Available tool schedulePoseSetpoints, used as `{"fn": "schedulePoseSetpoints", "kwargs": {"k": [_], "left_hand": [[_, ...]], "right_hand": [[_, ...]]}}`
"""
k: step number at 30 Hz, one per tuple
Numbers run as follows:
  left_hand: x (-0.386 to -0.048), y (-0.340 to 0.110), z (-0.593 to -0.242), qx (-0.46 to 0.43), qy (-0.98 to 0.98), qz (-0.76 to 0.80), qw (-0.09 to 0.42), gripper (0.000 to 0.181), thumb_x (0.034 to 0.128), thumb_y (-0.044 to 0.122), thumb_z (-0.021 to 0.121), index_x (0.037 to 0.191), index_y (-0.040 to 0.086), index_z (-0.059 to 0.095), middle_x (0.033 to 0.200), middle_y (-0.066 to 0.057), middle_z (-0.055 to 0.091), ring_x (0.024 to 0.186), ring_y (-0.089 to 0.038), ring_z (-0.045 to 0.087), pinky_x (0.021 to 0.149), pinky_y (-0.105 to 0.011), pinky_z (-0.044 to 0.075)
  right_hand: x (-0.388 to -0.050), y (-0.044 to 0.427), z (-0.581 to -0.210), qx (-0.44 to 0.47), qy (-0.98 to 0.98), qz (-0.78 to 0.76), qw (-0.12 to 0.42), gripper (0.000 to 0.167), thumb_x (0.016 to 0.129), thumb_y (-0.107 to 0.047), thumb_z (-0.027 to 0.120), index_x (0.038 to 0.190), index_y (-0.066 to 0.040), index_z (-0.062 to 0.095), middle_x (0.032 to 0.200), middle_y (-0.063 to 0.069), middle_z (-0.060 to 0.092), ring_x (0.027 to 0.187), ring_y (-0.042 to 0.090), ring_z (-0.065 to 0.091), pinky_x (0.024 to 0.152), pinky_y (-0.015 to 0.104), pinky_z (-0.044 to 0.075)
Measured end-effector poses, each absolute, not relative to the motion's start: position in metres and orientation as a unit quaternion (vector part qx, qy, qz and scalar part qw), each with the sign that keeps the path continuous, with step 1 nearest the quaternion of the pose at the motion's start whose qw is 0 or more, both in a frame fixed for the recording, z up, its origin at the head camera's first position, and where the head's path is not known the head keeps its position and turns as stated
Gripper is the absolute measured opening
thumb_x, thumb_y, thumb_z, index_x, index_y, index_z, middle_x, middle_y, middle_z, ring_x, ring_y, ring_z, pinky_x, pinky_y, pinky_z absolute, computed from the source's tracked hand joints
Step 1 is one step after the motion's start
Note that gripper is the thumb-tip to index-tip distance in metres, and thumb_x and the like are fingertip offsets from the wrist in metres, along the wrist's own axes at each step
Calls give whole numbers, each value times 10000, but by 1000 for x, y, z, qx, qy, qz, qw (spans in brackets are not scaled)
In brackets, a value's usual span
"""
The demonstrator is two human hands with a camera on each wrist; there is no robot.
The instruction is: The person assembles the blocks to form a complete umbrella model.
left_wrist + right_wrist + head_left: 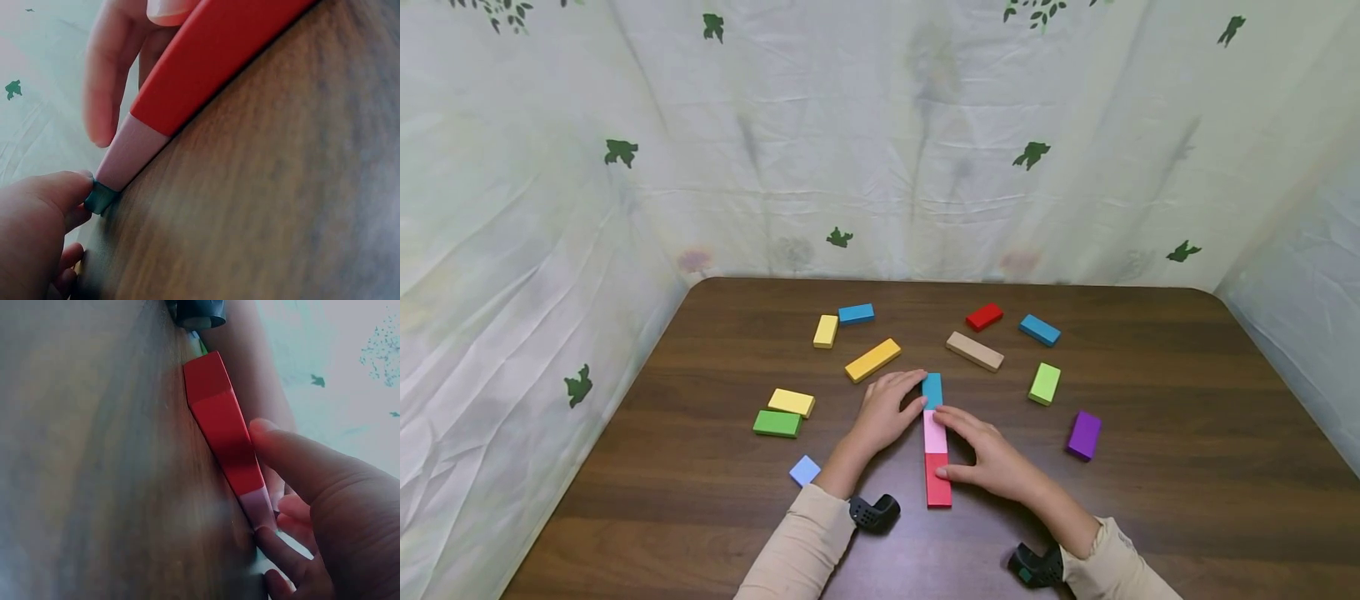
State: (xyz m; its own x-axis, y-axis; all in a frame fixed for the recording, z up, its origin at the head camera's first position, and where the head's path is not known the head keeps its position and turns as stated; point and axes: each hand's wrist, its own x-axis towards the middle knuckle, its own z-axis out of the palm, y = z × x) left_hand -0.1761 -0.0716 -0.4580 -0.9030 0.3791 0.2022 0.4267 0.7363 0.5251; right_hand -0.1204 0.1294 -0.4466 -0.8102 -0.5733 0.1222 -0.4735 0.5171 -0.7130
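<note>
Between the counter's (1210,417) side edges, my left hand (883,412) and right hand (996,461), fingers relaxed, touch three aligned blocks (936,437); scattered blocks (873,361) apparently remain.

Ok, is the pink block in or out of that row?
In: the pink block sits in line between a blue block and a red block.

Surface (1180,400), dark brown, wood-grained. Centre, end to end: teal block (932,390), pink block (935,435), red block (937,492). From this row: second red block (984,317), beige block (974,352), 1 o'clock; blue block (1040,330), 1–2; lime block (1044,383), 2; purple block (1083,435), 3; pale-blue block (805,471), 8–9; green block (777,423) beside yellow block (792,402), 9; orange-yellow block (873,361), second yellow block (825,331), second blue block (856,314), 10–11.
</note>
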Motion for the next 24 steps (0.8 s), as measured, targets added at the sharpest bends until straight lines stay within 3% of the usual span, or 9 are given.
{"fn": "schedulePoseSetpoints", "kwargs": {"k": [16,24], "left_hand": [[-177,-72,-459,-214,-928,-303,42,414,911,312,515,1298,166,495,1303,8,479,1217,-209,362,955,-440,278],[-182,-74,-456,-201,-894,-375,141,342,877,208,584,1191,72,574,1174,-59,555,1113,-224,467,950,-388,337]], "right_hand": [[-127,130,-447,-316,872,-371,50,759,743,-450,690,1352,-93,411,1381,86,371,1244,272,349,922,569,265],[-127,130,-447,-302,875,-372,67,760,736,-468,689,1357,-128,413,1394,33,357,1259,229,330,948,556,244]]}}
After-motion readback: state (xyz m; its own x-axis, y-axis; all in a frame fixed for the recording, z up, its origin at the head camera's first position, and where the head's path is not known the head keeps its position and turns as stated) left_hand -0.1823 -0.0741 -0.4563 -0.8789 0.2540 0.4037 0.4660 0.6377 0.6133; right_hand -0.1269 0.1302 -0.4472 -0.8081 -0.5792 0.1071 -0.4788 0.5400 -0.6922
